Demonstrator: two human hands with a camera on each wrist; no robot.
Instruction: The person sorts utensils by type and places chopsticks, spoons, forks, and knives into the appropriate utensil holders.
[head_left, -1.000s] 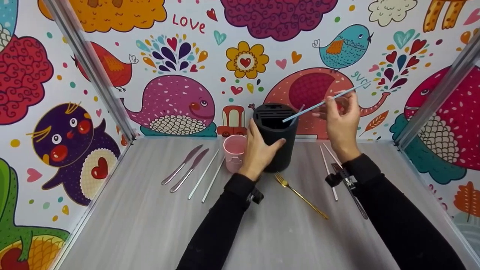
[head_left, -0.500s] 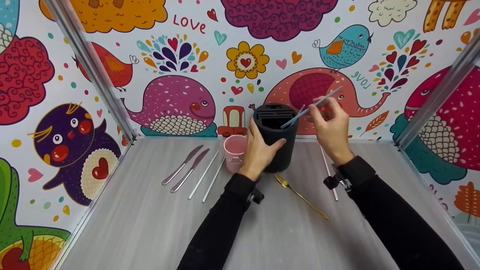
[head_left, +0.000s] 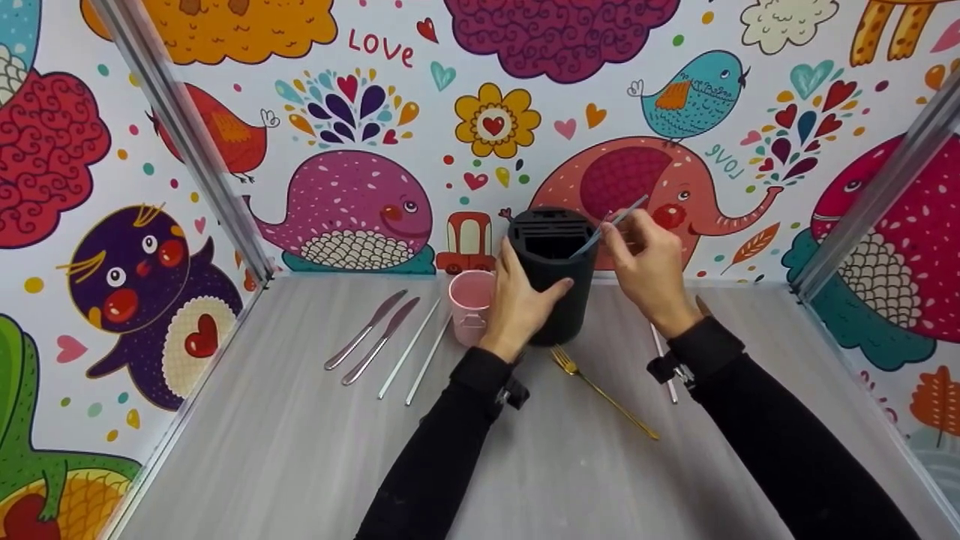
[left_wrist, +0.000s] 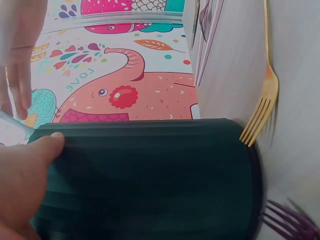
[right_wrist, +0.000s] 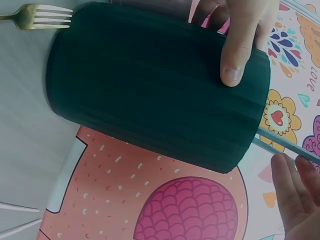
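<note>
A tall black utensil holder (head_left: 574,300) with a slotted top stands on the table. My left hand (head_left: 517,307) grips its left side near the rim, thumb across the front. Right of the rim, my right hand (head_left: 649,262) pinches a blue chopstick (head_left: 637,202), tilted, with its lower end in the large opening. The right wrist view shows two blue sticks (right_wrist: 292,143) side by side at the holder's mouth. A pink cup (head_left: 469,311) stands just behind my left hand, partly hidden. A gold fork (head_left: 600,388) lies in front of the holder.
To the left lie two knives (head_left: 382,341) and two silvery chopsticks (head_left: 427,360). Near my right wrist are a pale pink chopstick (head_left: 670,379) and a partly hidden knife (head_left: 703,304). A purple fork (left_wrist: 290,222) lies beside the holder's base. Patterned walls enclose the table.
My right hand has moved left and down toward the holder, lowering the blue chopstick's tip into the opening. My left hand and the holder have stayed put.
</note>
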